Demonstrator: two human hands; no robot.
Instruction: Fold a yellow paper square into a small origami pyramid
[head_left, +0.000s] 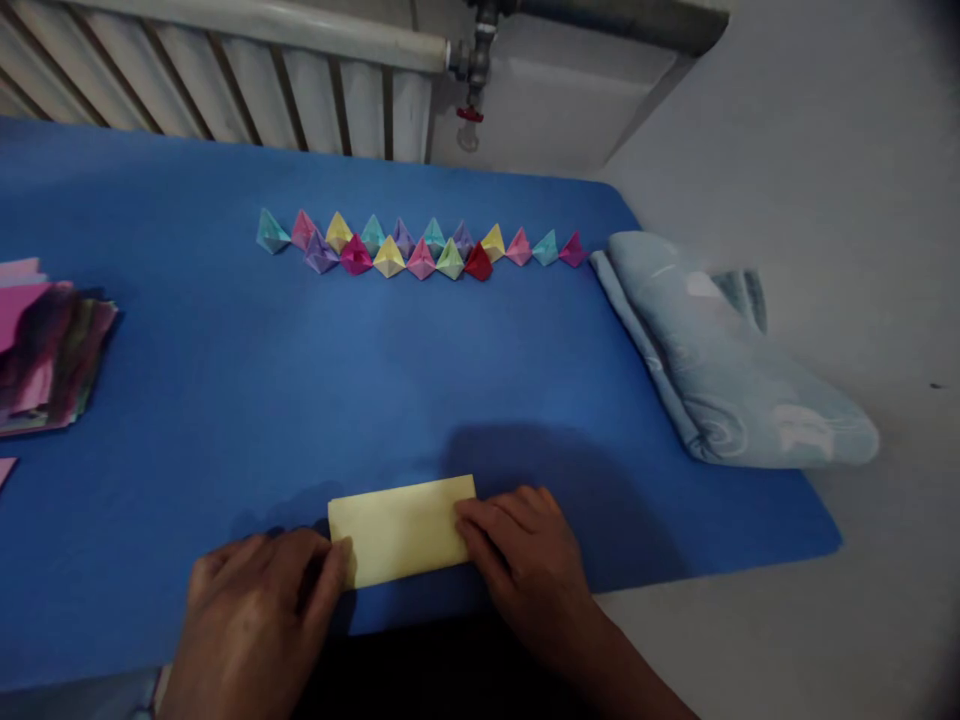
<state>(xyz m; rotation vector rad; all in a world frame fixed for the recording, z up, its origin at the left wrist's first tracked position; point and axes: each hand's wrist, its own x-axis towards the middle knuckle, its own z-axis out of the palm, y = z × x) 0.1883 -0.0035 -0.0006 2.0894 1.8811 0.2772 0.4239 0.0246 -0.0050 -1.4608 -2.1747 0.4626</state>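
Observation:
A yellow sheet of paper (405,530), folded into a long rectangle, lies near the front edge of the blue table. My left hand (259,600) pinches its left end, thumb on top and the other fingers curled. At the opposite end, my right hand (525,560) grips the paper between thumb and fingertips. The paper is slightly tilted, its right end higher in the view. What the fingers do underneath is hidden.
Two rows of small folded paper shapes (388,258) in several colours stand toward the back of the blue table (300,380). A stack of coloured paper (52,350) sits at left. A folded light-blue blanket (720,370) lies at right. Behind is a radiator (247,80).

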